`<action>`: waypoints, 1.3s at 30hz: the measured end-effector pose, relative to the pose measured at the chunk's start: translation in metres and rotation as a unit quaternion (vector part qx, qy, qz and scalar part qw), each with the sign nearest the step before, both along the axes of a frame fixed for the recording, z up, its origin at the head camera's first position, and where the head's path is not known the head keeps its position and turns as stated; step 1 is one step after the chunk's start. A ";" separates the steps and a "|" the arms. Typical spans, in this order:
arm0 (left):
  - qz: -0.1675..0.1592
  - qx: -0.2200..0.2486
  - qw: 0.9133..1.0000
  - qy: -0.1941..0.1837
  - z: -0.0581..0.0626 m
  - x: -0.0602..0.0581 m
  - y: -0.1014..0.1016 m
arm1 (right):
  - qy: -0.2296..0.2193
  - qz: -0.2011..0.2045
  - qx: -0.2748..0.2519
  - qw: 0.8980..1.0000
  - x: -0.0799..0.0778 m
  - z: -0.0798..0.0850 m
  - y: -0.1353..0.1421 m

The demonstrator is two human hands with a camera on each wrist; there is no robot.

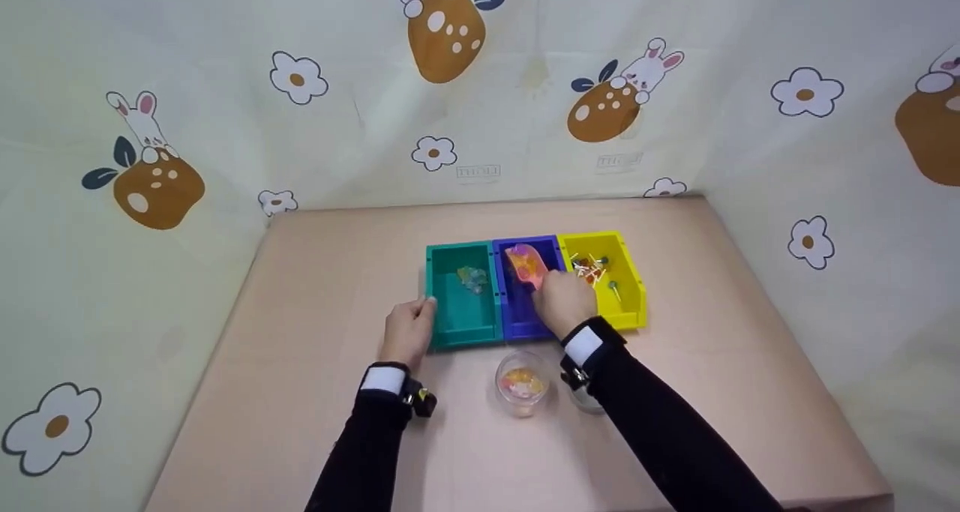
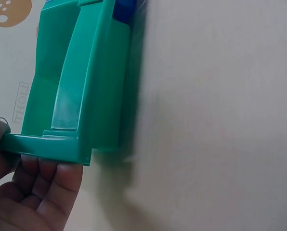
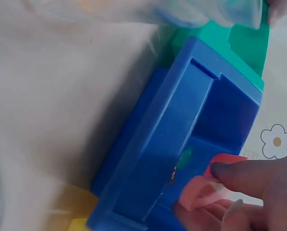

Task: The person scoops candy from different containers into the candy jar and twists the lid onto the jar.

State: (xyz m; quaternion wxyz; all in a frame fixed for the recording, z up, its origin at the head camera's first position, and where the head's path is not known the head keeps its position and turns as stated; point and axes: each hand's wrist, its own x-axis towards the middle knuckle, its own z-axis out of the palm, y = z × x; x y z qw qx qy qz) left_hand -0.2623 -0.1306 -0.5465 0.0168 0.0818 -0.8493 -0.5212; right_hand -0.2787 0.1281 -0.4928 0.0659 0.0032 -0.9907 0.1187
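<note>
Two black sleeves reach forward over one tan, flat tabletop. Two round, clear plastic tubs stand near the person: one open tub holds yellow, pink and whitish pieces; the other is mostly hidden by the right forearm, and its contents cannot be told.

The two hands are apart. The left hand grips the near left edge of a teal-green, rectangular plastic bin, thumb on one side of the wall, fingers on the other. The right hand pinches the handle of one small, pink plastic scoop, which is held over the inside of a blue-violet, rectangular plastic bin. The scoop has a rounded trough bearing yellow-orange pieces, with purple at its far end.

Three bins stand side by side in a row, the blue one in the middle. The teal bin contains one clump of pale, bluish-green translucent pieces. The bright yellow plastic bin contains a pile of white-stemmed pieces, some dark-headed, and one separate dark-headed piece.

Behind, a pale cloth shows four rabbits with brown fruit and seven white flowers.
</note>
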 end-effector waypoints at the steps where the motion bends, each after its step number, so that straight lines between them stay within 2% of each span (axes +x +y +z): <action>1: -0.002 0.003 1.000 0.000 0.000 0.000 0.000 | 0.006 0.000 -0.003 1.000 0.002 -0.001 0.001; 11: -0.006 0.013 1.000 0.009 -0.003 0.003 -0.001 | 0.053 -0.010 -0.071 0.996 0.019 -0.002 0.017; 16: -0.008 0.002 1.000 0.015 -0.004 0.004 0.000 | 0.080 -0.017 -0.109 0.991 0.026 0.003 0.031; 21: -0.003 -0.016 1.000 0.006 -0.005 0.006 0.002 | 0.104 -0.013 -0.119 0.987 0.036 0.008 0.042; 25: -0.013 -0.030 0.999 0.009 -0.006 0.007 0.001 | 0.090 -0.023 -0.130 0.987 0.043 0.012 0.047; 30: -0.025 -0.044 0.998 0.032 -0.007 0.008 0.000 | 0.065 -0.029 -0.139 0.988 0.049 0.018 0.049; 39: -0.032 -0.036 0.999 0.022 -0.007 0.003 -0.001 | 0.087 -0.016 -0.145 0.986 0.057 0.024 0.054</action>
